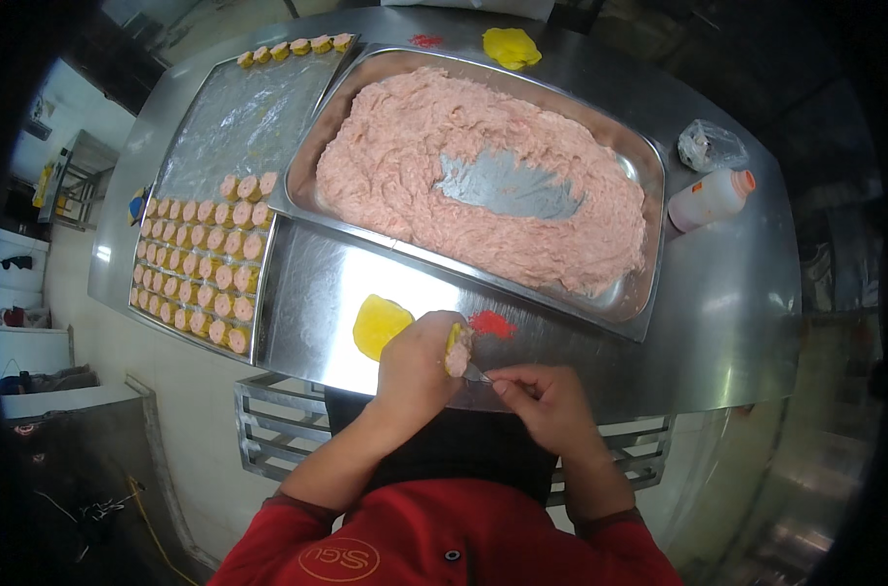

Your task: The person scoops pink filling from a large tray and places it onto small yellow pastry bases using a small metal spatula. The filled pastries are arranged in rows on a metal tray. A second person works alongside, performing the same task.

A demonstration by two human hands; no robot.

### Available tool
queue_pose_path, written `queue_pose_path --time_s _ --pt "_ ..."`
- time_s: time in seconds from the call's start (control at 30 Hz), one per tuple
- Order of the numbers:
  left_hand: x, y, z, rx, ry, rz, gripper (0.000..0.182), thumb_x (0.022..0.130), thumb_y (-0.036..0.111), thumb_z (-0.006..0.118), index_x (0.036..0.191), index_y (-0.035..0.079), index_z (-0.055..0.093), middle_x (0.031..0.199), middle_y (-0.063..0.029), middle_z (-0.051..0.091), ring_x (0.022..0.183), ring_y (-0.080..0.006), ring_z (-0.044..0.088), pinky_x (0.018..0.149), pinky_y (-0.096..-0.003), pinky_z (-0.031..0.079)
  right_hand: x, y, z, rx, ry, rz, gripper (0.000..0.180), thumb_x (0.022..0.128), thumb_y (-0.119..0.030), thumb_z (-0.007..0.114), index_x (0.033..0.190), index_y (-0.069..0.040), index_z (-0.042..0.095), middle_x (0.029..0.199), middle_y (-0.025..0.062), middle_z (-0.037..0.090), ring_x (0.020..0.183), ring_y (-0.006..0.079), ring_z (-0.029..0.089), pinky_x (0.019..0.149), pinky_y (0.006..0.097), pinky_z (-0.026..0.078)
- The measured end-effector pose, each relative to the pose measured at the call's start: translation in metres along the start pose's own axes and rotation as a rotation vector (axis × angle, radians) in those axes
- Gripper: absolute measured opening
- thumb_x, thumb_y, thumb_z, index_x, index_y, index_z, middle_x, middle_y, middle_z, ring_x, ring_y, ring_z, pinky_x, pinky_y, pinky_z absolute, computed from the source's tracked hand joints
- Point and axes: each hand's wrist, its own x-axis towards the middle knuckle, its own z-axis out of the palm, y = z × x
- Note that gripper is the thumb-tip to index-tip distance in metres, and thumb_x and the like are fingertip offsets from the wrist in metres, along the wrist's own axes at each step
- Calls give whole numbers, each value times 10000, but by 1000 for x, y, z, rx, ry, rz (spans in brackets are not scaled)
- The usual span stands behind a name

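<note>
In my left hand [422,362] is a yellow dumpling wrapper with pink minced-meat filling [457,359], partly hidden by the fingers. My right hand [543,403] grips a small metal spreading tool [477,373], whose blade touches the filling. Left of my left hand lies a stack of round yellow wrappers [380,326]. Bits of red garnish [492,324] are heaped on the steel just beyond my hands. A deep steel pan [444,258] of pink minced meat [407,154] stands farther off, its bottom bare near the middle.
A tray [231,124] at the left carries rows of filled yellow dumplings [195,256]. On the steel table [737,293], a white bottle with an orange cap [711,198] and a clear plastic bag [711,145] stand right of the pan. More yellow wrappers [511,47] and red garnish [426,41] lie behind it.
</note>
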Motion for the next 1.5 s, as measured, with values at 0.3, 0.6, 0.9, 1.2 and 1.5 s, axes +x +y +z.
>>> queue_pose_path --time_s 0.3,0.6,0.9,1.2,1.5 --pt "-4 -1 -2 -712 -76 -158 255 873 85 834 1032 61 636 894 -50 679 796 -136 645 748 -263 516 19 3 -24 -238 517 -203 231 988 -37 626 1185 0 743 923 62 690 766 171 638 706 301 509" --pt "-9 7 -17 -465 -175 -142 300 865 114 852 1078 39 656 965 -58 692 833 -113 648 741 -254 521 10 -5 -5 -677 517 -233 287 982 2 573 1237 -3 704 936 144 642 815 254 647 744 356 513" --pt "-4 10 -18 -435 -131 190 307 777 99 876 990 19 669 1134 -135 722 939 -247 717 805 -320 553 -9 2 -26 173 198 -111 153 975 -122 639 966 5 723 773 84 621 700 144 569 636 299 431" --pt "-21 8 -21 -468 -221 78 279 787 117 865 993 48 689 863 -116 726 762 -250 714 703 -338 547 13 -9 -9 -451 190 -554 274 833 -188 808 696 -56 610 623 77 561 561 270 536 591 375 411" --pt "-21 14 -22 -534 -158 -61 326 792 77 844 1056 21 662 1166 -158 703 1053 -244 691 876 -340 541 6 1 -31 -329 201 -392 287 848 -206 831 681 -75 637 610 55 568 575 232 570 623 369 423"
